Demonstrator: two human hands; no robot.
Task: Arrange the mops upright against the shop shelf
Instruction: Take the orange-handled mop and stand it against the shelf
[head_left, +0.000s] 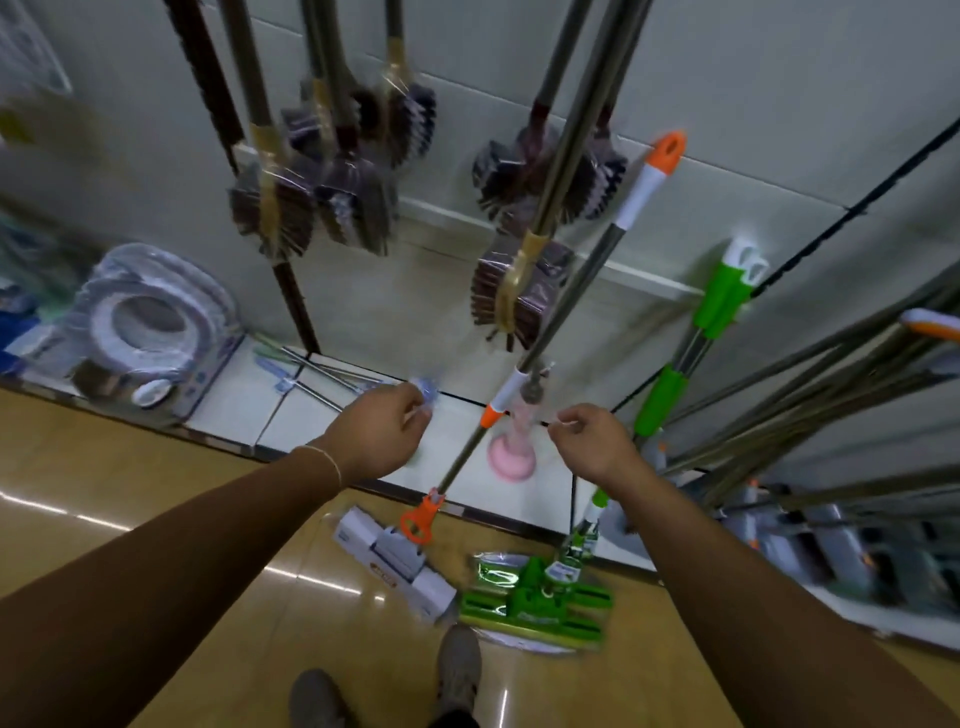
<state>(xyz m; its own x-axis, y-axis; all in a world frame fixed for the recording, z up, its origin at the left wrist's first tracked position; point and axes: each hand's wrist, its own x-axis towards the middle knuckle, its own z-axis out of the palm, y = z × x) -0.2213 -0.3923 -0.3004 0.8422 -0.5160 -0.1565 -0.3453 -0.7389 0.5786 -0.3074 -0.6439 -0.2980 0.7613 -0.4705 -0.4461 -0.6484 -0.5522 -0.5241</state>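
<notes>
On the wooden floor (156, 519) nearest the viewer stand two mop heads, just in front of the shelf's base ledge (234, 410). The orange mop (470, 452) has its white sponge head (395, 566) flat on the floor; its steel pole rises up and to the right, leaning back so that the orange-capped grip (667, 150) lies against the shelf's back panel (727, 104). The green mop (670, 384) stands to its right, its flat green head (535, 603) on the floor beside the white one, and its pole runs up to a green and white handle near the panel.

Both look light but top-long: stiff metal poles, smooth and likely slippery, with hinged heads that may swing. A hold around mid-pole, near the orange collar (491, 415), would probably steady the orange mop best.

The left hand (384, 431) is left of the orange pole, fingers curled and pinching a small, blurred, clear bluish piece. The right hand (592, 441) is right of the pole, thumb and forefinger pressed together; whether anything is between them I cannot tell. Neither touches a mop.

Between the hands, on the ledge, stands a pink plunger (511, 452). Farther back, wrapped brooms (519, 296) hang before the panel.
</notes>
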